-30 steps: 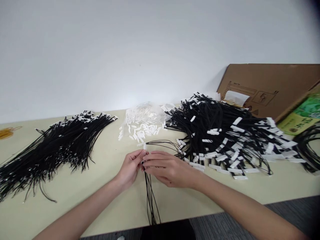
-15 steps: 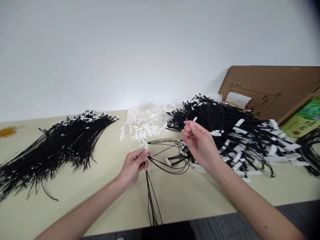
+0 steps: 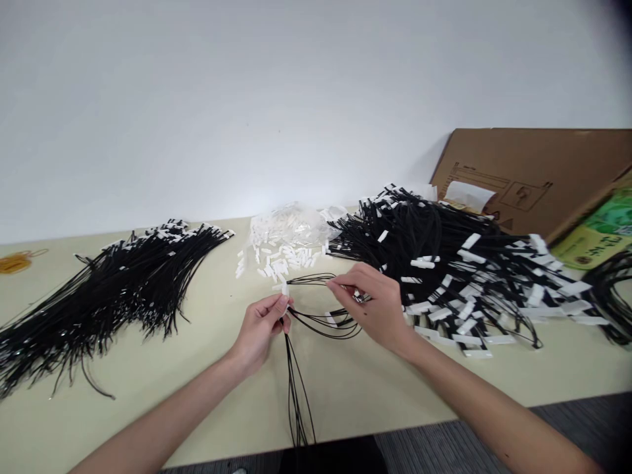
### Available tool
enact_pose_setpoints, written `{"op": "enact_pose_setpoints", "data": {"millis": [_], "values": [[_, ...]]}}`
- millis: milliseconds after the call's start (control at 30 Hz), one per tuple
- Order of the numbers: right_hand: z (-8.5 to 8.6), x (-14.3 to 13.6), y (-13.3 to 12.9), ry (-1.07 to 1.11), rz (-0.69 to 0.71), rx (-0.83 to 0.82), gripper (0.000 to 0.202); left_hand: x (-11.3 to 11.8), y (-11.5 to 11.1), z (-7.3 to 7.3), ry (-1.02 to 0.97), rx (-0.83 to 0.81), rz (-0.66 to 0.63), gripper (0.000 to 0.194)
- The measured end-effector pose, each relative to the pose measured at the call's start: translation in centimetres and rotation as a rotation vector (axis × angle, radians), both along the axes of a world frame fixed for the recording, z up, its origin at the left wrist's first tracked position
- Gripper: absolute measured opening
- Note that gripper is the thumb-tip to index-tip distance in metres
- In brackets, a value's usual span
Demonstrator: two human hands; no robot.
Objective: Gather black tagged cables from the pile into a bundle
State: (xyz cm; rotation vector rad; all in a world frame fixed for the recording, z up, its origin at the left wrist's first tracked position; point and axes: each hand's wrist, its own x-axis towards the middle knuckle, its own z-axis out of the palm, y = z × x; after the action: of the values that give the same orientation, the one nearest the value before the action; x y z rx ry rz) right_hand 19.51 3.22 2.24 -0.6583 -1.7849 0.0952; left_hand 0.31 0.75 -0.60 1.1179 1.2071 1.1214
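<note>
My left hand (image 3: 264,326) is closed on a small bunch of thin black cables (image 3: 297,388), near a white connector (image 3: 285,288) that sticks up past the thumb. Some of the cables hang down toward the table's front edge, while others loop out to the right. Over the upper part of that loop is my right hand (image 3: 375,303), its thumb and index finger pinched together at the thin black strands. Whatever lies between those fingertips is too small to make out.
Loose white connectors (image 3: 281,260) lie before a clear plastic bag (image 3: 291,224). Black cable piles spread at left (image 3: 123,283) and right (image 3: 419,230). A cardboard box (image 3: 523,171) and green package (image 3: 602,230) stand at right; a yellow tag (image 3: 14,262) lies far left.
My right hand has moved left and down, from above the right cable pile to the cable loop. My left hand keeps its hold, almost in place.
</note>
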Motion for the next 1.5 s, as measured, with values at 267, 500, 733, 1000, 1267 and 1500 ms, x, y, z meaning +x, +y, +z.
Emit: {"op": "enact_pose_setpoints", "data": {"millis": [267,500,733,1000,1267,1500], "values": [[-0.6,-0.6,0.2,-0.046,0.027,0.061,0.005,0.1,0.0,0.2,-0.019,0.002,0.003,0.036],[-0.8,-0.7,0.2,-0.061,0.031,0.054,0.006,0.3,-0.3,0.5,-0.014,0.022,-0.014,0.035],[-0.9,-0.6,0.2,-0.062,0.022,0.043,0.005,0.2,-0.3,0.4,0.005,0.032,-0.028,0.034],[-0.9,-0.6,0.0,-0.120,-0.003,0.068,0.005,0.2,-0.3,0.4,0.055,0.047,-0.024,0.035],[-1.7,-0.7,0.2,-0.259,-0.016,0.117,0.005,0.4,-0.6,0.3,0.239,0.129,-0.103,0.034],[-1.7,-1.1,-0.2,-0.249,-0.015,0.148,0.001,0.6,-0.8,0.5,0.245,0.148,-0.142,0.034]]}}
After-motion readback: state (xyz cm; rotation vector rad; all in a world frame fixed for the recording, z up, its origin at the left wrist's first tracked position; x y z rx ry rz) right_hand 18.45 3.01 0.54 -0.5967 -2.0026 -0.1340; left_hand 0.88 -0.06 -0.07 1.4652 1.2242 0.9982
